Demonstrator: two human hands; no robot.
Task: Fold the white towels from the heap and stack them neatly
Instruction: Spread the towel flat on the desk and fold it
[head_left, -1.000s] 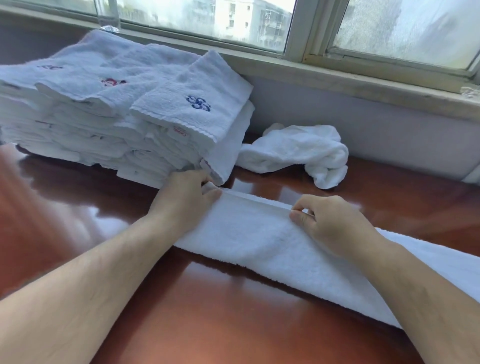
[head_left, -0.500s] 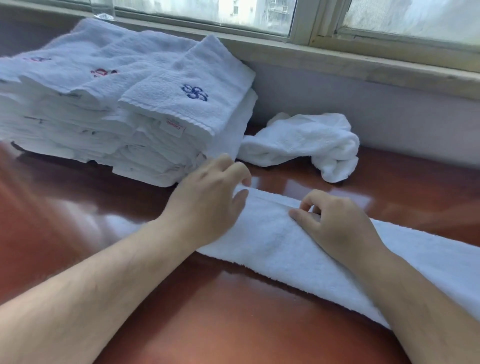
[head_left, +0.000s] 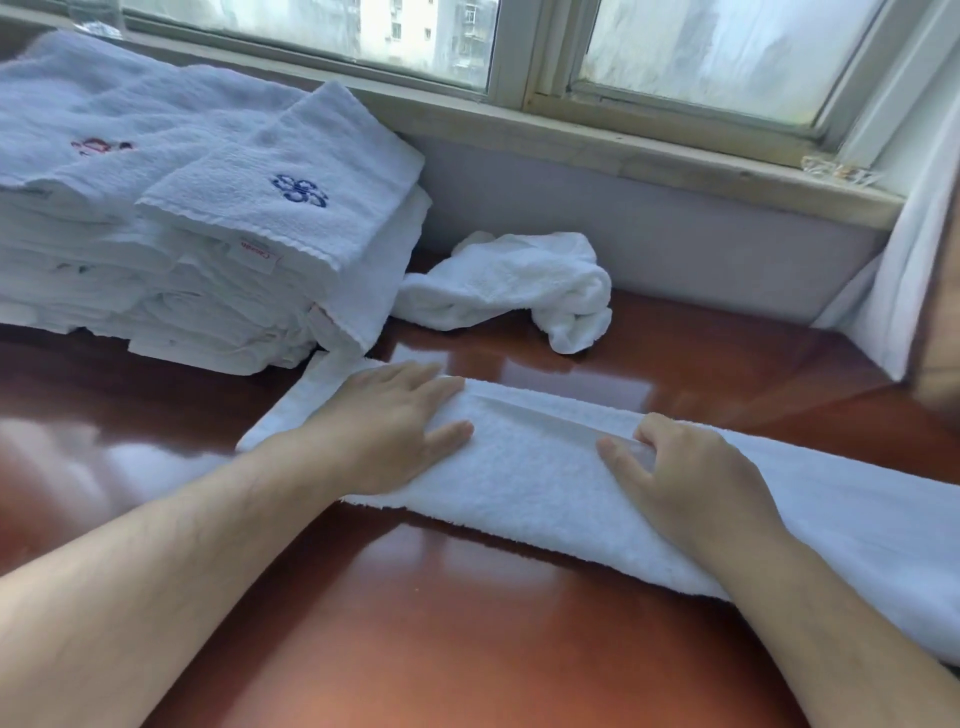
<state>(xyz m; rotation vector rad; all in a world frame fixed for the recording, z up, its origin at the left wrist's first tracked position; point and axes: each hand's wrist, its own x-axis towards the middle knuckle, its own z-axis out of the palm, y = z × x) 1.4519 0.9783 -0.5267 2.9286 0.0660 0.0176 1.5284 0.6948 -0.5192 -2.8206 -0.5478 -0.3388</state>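
red-brown table (head_left: 467, 623): folded stack (head_left: 208, 249) just beside flat towel (head_left: 545, 467); crumpled towel (head_left: 519, 280) beyond.

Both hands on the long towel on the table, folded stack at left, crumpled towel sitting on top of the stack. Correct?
Not quite. The head view shows the crumpled towel lying on the table beside the stack, not on top of it. The rest holds: left hand and right hand are on the long towel.

Both forearms, bare and lightly haired, fill the near foreground; the left hand (head_left: 384, 431) and right hand (head_left: 691, 478) are uncovered, with short thumbnails.
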